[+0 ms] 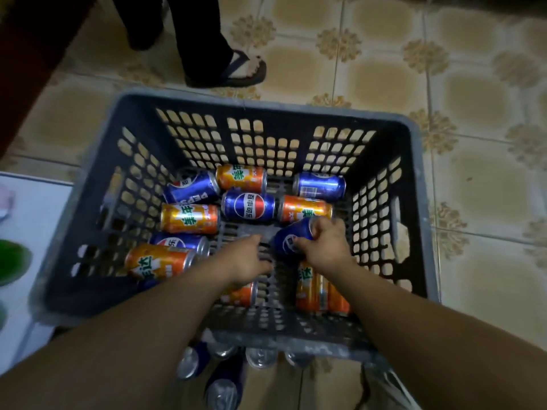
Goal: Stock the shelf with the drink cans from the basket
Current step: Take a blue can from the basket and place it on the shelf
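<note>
Now, in the basket's (266, 106) right half, our right hand (324, 247) clamps its fingers (319, 227) on a blue can (291, 236) lying with its long axis toward the basket's far right corner, while our left hand (247, 263), loose and empty, is just beside it.

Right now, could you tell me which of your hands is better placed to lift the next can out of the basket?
The right. The right hand grips a blue Pepsi can lying in the basket, while the left hand is open over the basket floor and holds nothing.
</note>
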The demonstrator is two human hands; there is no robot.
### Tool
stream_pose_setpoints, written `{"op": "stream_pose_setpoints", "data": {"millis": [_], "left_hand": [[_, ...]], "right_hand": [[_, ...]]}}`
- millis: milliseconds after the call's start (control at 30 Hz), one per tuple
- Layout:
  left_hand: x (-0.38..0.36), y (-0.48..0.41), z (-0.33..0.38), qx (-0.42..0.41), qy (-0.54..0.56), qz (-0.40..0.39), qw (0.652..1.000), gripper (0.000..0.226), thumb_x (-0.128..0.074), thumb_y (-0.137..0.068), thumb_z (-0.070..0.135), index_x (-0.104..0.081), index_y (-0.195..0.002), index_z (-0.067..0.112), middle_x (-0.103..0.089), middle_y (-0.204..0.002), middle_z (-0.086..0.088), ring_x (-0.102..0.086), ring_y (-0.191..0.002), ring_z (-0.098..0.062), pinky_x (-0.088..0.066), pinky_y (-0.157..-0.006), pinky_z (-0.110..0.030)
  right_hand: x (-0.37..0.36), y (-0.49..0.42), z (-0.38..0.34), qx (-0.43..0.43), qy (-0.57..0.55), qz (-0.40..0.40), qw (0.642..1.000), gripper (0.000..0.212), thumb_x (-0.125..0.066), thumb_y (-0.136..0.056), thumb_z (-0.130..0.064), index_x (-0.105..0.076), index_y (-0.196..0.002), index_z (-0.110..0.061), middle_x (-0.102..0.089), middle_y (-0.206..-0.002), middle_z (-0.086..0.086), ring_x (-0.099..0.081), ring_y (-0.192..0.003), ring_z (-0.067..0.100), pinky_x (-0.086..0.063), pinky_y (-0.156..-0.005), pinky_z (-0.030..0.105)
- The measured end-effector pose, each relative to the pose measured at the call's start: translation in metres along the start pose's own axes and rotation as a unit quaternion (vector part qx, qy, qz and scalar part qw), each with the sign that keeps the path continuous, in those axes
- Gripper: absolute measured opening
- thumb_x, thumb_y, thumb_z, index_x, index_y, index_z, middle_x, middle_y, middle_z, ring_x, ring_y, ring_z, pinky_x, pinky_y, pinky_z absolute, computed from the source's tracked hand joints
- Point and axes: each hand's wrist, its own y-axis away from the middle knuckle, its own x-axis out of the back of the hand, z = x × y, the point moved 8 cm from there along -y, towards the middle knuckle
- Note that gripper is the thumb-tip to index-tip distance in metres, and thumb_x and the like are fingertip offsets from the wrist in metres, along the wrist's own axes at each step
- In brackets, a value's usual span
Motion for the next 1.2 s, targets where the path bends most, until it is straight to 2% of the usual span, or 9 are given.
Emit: {"op": "stream_pose_setpoints", "data": {"millis": [133,233,333,433,567,667,933,1033,1200], "left_hand": [[0.018,0.038,0.008,-0.006,0.000,0.030,1.000,0.075,-0.067,-0.086,0.036,-0.027,-0.147,0.019,-0.045,-0.142,-0.004,-0.049,-0.122,-0.023,-0.042,-0.097,-0.031],[0.036,0.086,0.025,-0.035,0.063,0.049,0.996,0.073,-0.071,-0.082,0.030,-0.032,-0.143,0.022,-0.052,-0.133,0.004,-0.053,-0.115,-0.017,-0.042,-0.096,-0.029],[0.061,0.150,0.043,-0.072,0.111,0.083,0.988,0.069,-0.075,-0.078,0.025,-0.039,-0.137,0.026,-0.058,-0.115,0.011,-0.056,-0.106,-0.010,-0.045,-0.096,-0.030],[0.088,0.221,0.052,-0.103,0.122,0.125,0.979,0.072,-0.078,-0.072,0.029,-0.041,-0.134,0.029,-0.059,-0.122,0.009,-0.058,-0.112,-0.013,-0.047,-0.098,-0.036],[0.117,0.325,0.057,-0.142,0.154,0.162,0.964,0.070,-0.079,-0.073,0.032,-0.039,-0.130,0.035,-0.053,-0.125,0.016,-0.052,-0.113,-0.006,-0.043,-0.098,-0.031],[0.133,0.405,0.057,-0.164,0.178,0.198,0.950,0.073,-0.077,-0.075,0.039,-0.035,-0.135,0.037,-0.050,-0.132,0.015,-0.050,-0.120,-0.010,-0.044,-0.102,-0.038],[0.150,0.611,0.028,-0.174,0.184,0.377,0.891,0.080,-0.080,-0.068,0.039,-0.032,-0.132,0.035,-0.050,-0.121,0.019,-0.051,-0.116,-0.006,-0.045,-0.093,-0.028],[0.138,0.676,-0.001,-0.156,0.198,0.433,0.866,0.089,-0.079,-0.056,0.042,-0.038,-0.134,0.029,-0.059,-0.121,0.010,-0.057,-0.110,-0.006,-0.049,-0.095,-0.034],[0.109,0.770,-0.062,-0.102,0.220,0.514,0.823,0.062,-0.076,-0.078,0.027,-0.036,-0.126,0.030,-0.059,-0.116,0.008,-0.058,-0.095,0.001,-0.049,-0.080,-0.014]], "right_hand": [[0.026,0.037,-0.046,0.061,-0.005,0.013,0.998,0.055,-0.082,-0.072,-0.018,-0.047,-0.114,-0.023,-0.035,-0.116,-0.007,-0.045,-0.108,0.013,-0.047,-0.092,0.032],[0.047,0.081,-0.090,0.094,-0.008,-0.007,0.995,0.084,-0.082,-0.070,-0.016,-0.037,-0.140,-0.022,-0.030,-0.120,-0.008,-0.038,-0.114,0.010,-0.044,-0.101,0.033],[0.071,0.132,-0.139,0.126,-0.002,-0.022,0.992,0.067,-0.082,-0.069,-0.020,-0.048,-0.127,-0.024,-0.036,-0.117,-0.006,-0.045,-0.107,0.013,-0.047,-0.097,0.032],[0.094,0.189,-0.194,0.161,-0.026,-0.039,0.986,0.065,-0.082,-0.068,-0.023,-0.048,-0.123,-0.028,-0.052,-0.117,-0.004,-0.055,-0.104,0.015,-0.054,-0.089,0.038],[0.123,0.283,-0.270,0.243,-0.053,-0.035,0.968,0.078,-0.080,-0.073,-0.026,-0.040,-0.139,-0.024,-0.049,-0.112,-0.009,-0.052,-0.101,0.013,-0.048,-0.075,0.025],[0.140,0.354,-0.317,0.298,-0.061,-0.032,0.952,0.069,-0.081,-0.072,-0.031,-0.046,-0.131,-0.020,-0.054,-0.113,-0.005,-0.056,-0.101,0.015,-0.046,-0.066,0.020],[0.144,0.541,-0.418,0.437,-0.008,-0.076,0.896,0.049,-0.080,-0.071,-0.040,-0.052,-0.109,-0.027,-0.059,-0.101,-0.008,-0.059,-0.085,0.007,-0.052,-0.063,0.025],[0.120,0.598,-0.440,0.467,-0.004,-0.115,0.877,0.052,-0.078,-0.073,-0.039,-0.052,-0.114,-0.021,-0.061,-0.106,-0.001,-0.062,-0.089,0.014,-0.057,-0.074,0.036],[0.064,0.689,-0.460,0.522,-0.029,-0.175,0.835,0.081,-0.080,-0.074,-0.036,-0.039,-0.141,-0.017,-0.054,-0.130,0.004,-0.058,-0.106,0.023,-0.051,-0.077,0.032]]}}
